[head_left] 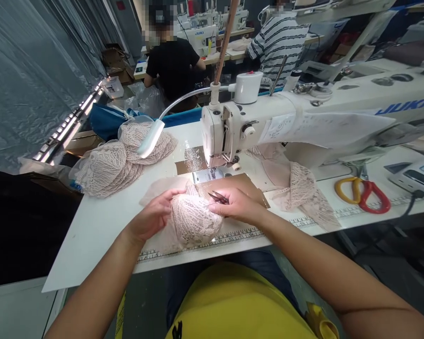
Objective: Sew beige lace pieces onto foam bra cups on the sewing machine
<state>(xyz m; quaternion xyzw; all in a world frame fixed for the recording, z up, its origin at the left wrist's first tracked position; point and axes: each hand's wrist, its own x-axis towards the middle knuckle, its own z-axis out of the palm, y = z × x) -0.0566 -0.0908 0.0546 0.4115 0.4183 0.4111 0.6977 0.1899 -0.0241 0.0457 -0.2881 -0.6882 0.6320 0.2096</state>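
A pale pink lace cup [196,221], rounded like a bra cup, lies at the table's front edge below the needle area. My left hand [155,212] grips its upper left edge, fingers closed on the fabric. On the other side, my right hand [235,205] is closed around small dark thread snips [218,197], their tips pointing left over the lace. The right fingertips also touch the cup's right edge. Just behind the hands stands the white sewing machine head [215,136], its needle area lit brightly. Sheer fabric spreads under and left of the cup.
Stacked lace cups [106,165] lie on the left, beside a bendable lamp [151,139]. More lace pieces [302,188] sit right of the needle, near scissors with yellow and red handles [372,197]. A printed ruler [240,237] runs along the front edge. Two people work beyond.
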